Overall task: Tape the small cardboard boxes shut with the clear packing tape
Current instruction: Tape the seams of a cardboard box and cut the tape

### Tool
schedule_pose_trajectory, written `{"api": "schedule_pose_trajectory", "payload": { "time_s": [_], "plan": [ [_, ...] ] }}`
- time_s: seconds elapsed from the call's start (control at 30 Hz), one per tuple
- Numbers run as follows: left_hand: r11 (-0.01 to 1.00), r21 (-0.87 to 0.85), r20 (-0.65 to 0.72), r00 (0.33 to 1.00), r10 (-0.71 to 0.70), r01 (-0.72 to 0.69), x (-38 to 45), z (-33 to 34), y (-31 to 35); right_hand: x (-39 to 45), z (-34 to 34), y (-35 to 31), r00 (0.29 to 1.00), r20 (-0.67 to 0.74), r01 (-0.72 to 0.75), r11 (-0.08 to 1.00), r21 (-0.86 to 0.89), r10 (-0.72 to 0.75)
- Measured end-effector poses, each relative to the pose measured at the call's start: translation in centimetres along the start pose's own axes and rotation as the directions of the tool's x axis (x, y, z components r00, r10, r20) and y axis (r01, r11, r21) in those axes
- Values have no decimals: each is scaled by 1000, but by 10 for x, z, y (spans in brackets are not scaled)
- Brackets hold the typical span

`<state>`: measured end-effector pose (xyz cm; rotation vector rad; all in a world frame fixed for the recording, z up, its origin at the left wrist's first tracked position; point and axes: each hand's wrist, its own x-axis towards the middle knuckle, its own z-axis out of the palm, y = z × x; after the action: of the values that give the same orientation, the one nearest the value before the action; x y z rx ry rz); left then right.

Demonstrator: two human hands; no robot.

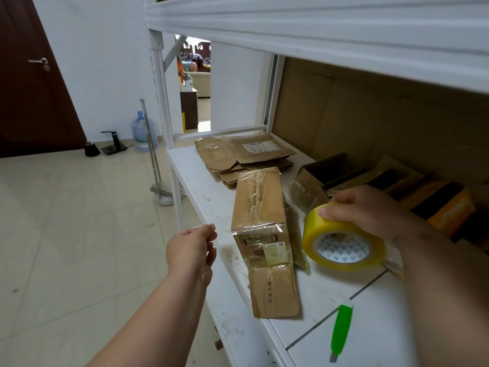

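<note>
Both hands grip: right [366,207] wraps tape roll [344,238], left [194,245] pinches tape end [211,229].

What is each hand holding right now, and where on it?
The right hand grips the tape roll over its outer rim. The left hand seems to pinch something thin, perhaps the tape's end; I cannot tell.

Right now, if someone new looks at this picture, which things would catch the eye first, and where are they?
The yellowish roll of packing tape stands out first, gripped by the right hand on the white shelf. Left of it lies a closed cardboard box wrapped in clear tape, with the left hand near the shelf's front edge. A bright green utility knife lies nearer the camera.
</note>
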<state>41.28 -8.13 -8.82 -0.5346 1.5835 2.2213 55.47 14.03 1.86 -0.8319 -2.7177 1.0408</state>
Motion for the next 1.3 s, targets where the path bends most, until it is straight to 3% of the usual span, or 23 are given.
{"api": "schedule_pose_trajectory", "payload": {
  "time_s": [0.23,0.37,0.5,0.63,0.93,1.07,1.3],
  "plan": [
    [974,226,164,984,-66,28,-3,9,-15,6,28,-4,995,53,-70,974,-214,83],
    [936,351,264,957,-118,19,-3,12,-16,3,34,-11,990,11,-122,911,-394,138],
    [925,357,308,951,16,-131,-2,17,-18,-1,40,-12,990,-46,-141,863,-485,136],
    [854,430,354,925,140,-294,-2,26,-16,-6,46,-14,989,-75,-151,864,-480,131],
    [892,344,432,893,127,-294,14,25,14,-12,79,-20,990,-112,-115,952,-285,86],
    [822,396,463,862,206,-409,19,19,6,-15,92,-16,982,-158,-149,949,-277,108],
    [546,457,583,700,412,-702,28,13,10,-22,100,-25,966,-242,-184,895,-407,88]
  ]
}}
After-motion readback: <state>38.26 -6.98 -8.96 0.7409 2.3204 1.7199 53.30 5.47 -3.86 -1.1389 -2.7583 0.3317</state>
